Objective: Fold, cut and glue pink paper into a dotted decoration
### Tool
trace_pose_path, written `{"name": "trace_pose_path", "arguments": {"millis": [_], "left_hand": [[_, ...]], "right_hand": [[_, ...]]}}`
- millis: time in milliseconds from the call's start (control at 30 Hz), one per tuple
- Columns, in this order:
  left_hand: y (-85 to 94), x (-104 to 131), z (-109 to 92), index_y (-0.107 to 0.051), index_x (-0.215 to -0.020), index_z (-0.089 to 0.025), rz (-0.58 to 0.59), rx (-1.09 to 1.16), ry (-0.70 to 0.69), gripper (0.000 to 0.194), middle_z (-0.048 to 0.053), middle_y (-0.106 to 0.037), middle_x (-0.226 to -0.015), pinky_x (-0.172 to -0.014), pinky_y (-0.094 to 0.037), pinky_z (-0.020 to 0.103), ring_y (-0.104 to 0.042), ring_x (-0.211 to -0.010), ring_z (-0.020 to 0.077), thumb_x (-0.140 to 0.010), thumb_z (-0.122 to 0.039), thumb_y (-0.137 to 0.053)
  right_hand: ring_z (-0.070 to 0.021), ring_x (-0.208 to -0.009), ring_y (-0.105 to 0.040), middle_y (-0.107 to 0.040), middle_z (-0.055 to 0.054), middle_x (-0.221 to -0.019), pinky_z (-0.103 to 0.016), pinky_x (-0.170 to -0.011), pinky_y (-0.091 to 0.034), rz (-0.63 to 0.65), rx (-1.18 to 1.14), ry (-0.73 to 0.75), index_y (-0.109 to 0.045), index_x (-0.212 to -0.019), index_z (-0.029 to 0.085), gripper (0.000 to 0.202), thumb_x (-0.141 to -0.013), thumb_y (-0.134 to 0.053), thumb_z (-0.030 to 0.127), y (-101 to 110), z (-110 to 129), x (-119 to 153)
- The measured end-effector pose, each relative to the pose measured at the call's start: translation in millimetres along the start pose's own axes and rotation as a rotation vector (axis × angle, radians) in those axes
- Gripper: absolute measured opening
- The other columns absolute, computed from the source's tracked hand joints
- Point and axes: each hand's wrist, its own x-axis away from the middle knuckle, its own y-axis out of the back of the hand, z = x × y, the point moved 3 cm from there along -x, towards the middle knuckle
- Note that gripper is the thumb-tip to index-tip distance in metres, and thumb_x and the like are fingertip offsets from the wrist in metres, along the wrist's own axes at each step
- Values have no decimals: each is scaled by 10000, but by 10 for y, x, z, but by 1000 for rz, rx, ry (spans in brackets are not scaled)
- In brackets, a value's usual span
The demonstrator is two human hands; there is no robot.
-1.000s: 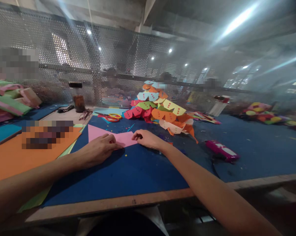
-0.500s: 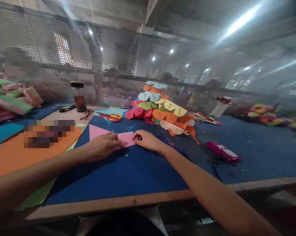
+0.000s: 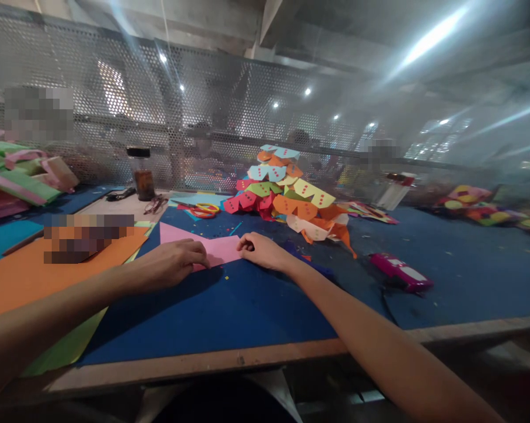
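Sliding back along the pink paper, our left hand flattens it, fingers curled; right hand pinches its edge steady.

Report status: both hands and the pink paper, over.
Left hand flat, pressing pink paper on the blue table. Right hand pinching its right edge. Paper lies flat. Pile of folded paper pieces behind, apart.

Pink paper on blue table; orange sheet; multicoloured dotted pile.
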Motion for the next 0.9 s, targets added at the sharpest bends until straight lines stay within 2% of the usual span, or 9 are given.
{"name": "trace_pose_path", "arguments": {"millis": [167,300,467,633,900], "left_hand": [[64,58,41,-746,-1048,-258,0,-18,-13,471,27,-739,-1098,-871,-536,305,-699,-1007,183,-812,9,-438],[160,117,7,-751,-1027,-254,4,-29,-36,481,24,-750,-1066,-811,-545,278,-714,-946,171,-795,9,-423],[206,221,-25,-751,-1017,-236,-14,-33,-67,480,48,-757,-1062,-809,-547,292,-709,-936,179,-815,7,-389],[157,370,55,-746,-1029,-250,-40,-37,-59,465,60,-756,-1091,-797,-547,316,-708,-932,186,-879,-15,-375],[171,576,102,-741,-1061,-271,-66,-23,-13,424,40,-759,-1116,-877,-525,306,-706,-1008,192,-896,-33,-432]], "right_hand": [[-172,-867,-670,-699,-31,-968,-358,-828,-548,-22,-15,4,-681,-957,145,69,-902,-702,180,4,-7,3],[-156,-830,-667,-707,-43,-926,-281,-793,-511,-37,-35,2,-700,-923,158,119,-830,-675,89,15,-1,11],[-162,-823,-670,-713,-53,-925,-261,-770,-491,-46,-52,-5,-706,-903,166,142,-800,-655,83,23,12,16],[-162,-828,-667,-711,-57,-932,-257,-765,-490,-45,-63,-3,-701,-894,164,146,-795,-650,70,21,18,18],[-156,-826,-661,-702,-56,-932,-258,-769,-493,-46,-71,-2,-698,-898,157,147,-799,-636,67,13,12,19]]}}
